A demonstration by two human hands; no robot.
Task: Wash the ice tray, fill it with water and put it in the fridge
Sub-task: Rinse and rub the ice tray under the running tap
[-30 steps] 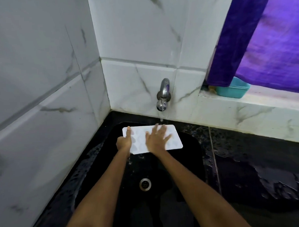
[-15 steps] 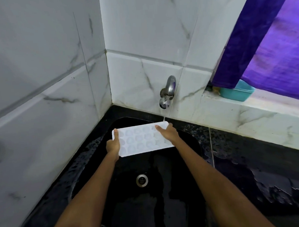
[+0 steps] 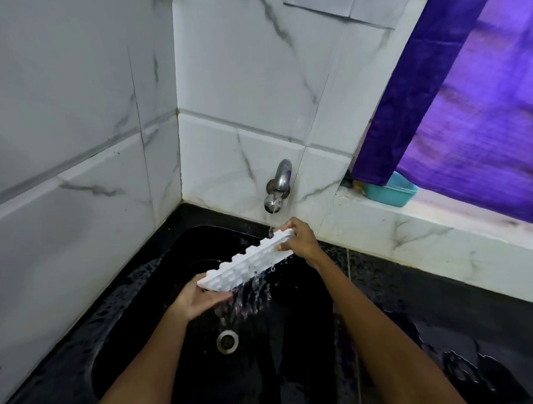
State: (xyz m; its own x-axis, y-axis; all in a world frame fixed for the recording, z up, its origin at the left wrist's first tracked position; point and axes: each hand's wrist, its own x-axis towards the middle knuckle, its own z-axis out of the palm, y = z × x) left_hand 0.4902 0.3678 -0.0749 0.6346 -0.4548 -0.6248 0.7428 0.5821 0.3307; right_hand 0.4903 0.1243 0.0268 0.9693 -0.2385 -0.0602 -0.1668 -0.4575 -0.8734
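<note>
Ice tray (image 3: pixel 246 263) over sink (image 3: pixel 141 299), tap (image 3: pixel 275 195) behind it, drain (image 3: pixel 227 341) below, tub (image 3: pixel 391 191) on ledge (image 3: pixel 443 227) right

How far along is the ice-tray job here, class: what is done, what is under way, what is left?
Done: the ice tray looks wetted, water streaming off it. Under way: the left hand and right hand grip its ends, tipping it over the sink below the tap. Left: filling it and putting it in the fridge, which is not in view.
</note>
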